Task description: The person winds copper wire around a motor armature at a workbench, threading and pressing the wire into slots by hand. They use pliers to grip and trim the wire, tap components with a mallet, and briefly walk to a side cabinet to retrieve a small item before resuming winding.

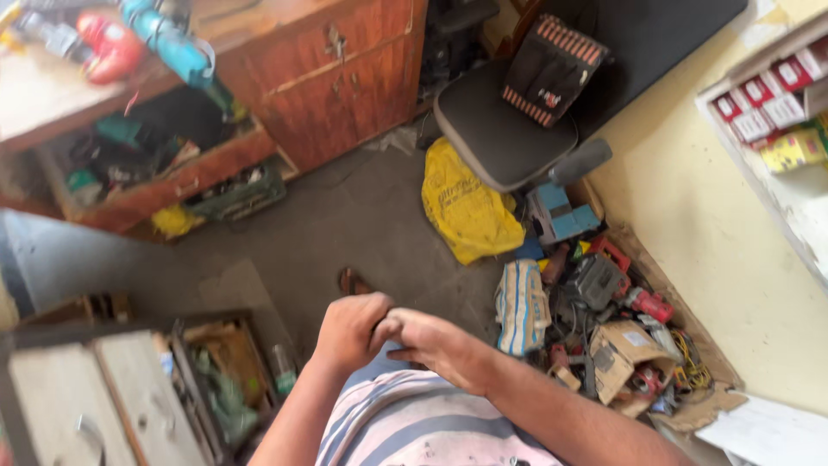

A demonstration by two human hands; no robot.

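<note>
Open drawer (226, 380) holds green clutter — hands (349, 330) clasped beside.

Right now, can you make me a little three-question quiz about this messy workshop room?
1. True or false: the left hand and right hand touch each other.
2. What colour is the bag beside the office chair?
A. yellow B. green C. black
3. Where does the pile of tools lie?

Key: 1 true. 2 A. 3 On the floor, along the yellow wall.
</note>
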